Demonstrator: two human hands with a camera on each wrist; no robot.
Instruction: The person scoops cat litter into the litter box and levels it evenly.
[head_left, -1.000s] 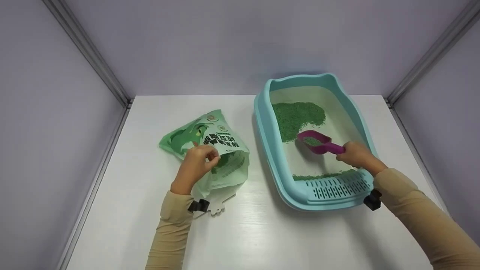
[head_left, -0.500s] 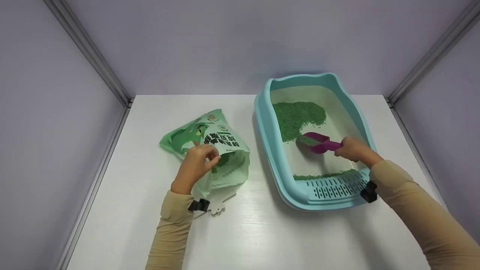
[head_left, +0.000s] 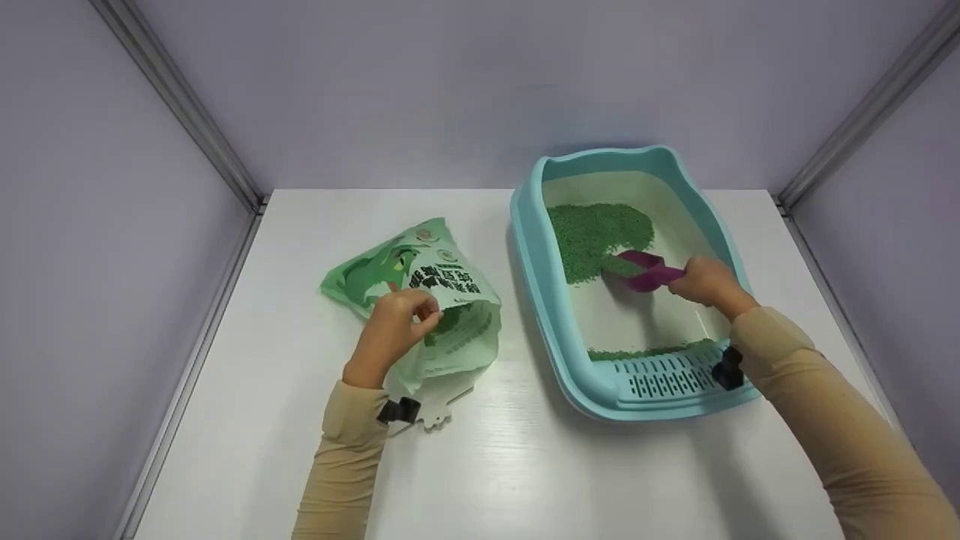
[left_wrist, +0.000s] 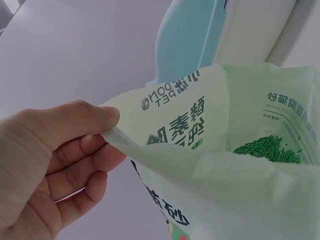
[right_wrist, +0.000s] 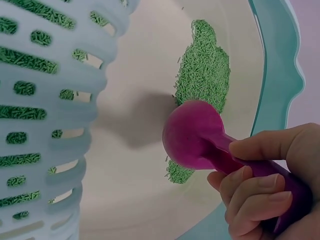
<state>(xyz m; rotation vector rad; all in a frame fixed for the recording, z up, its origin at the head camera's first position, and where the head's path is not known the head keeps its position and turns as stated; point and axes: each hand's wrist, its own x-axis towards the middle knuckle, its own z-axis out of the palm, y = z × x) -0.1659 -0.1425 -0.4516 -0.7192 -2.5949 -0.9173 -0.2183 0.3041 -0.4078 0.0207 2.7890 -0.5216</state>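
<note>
With thumb and finger, my left hand (head_left: 399,324) pinches the top edge of a green litter bag (head_left: 450,279), which lies with its mouth towards me. Green pellets (left_wrist: 267,148) show inside the bag in the left wrist view. My right hand (head_left: 709,283) grips the handle of a purple scoop (head_left: 651,274) over the blue litter box (head_left: 534,247). Green pellets lie in the scoop's bowl, whose tip is at the edge of the litter pile (head_left: 592,236). From the right wrist, only the scoop's underside (right_wrist: 192,135) shows, with its shadow on the box floor.
A slotted ledge (head_left: 667,384) runs along the near end of the box, with a thin line of pellets (head_left: 637,353) beside it. A pale flat piece with a scalloped edge (head_left: 433,414) lies partly under the bag. Walls stand behind and at both sides.
My right hand has moved away from me with the scoop, its bowl now nearer the pile and fuller of pellets. The left hand and bag have stayed put.
</note>
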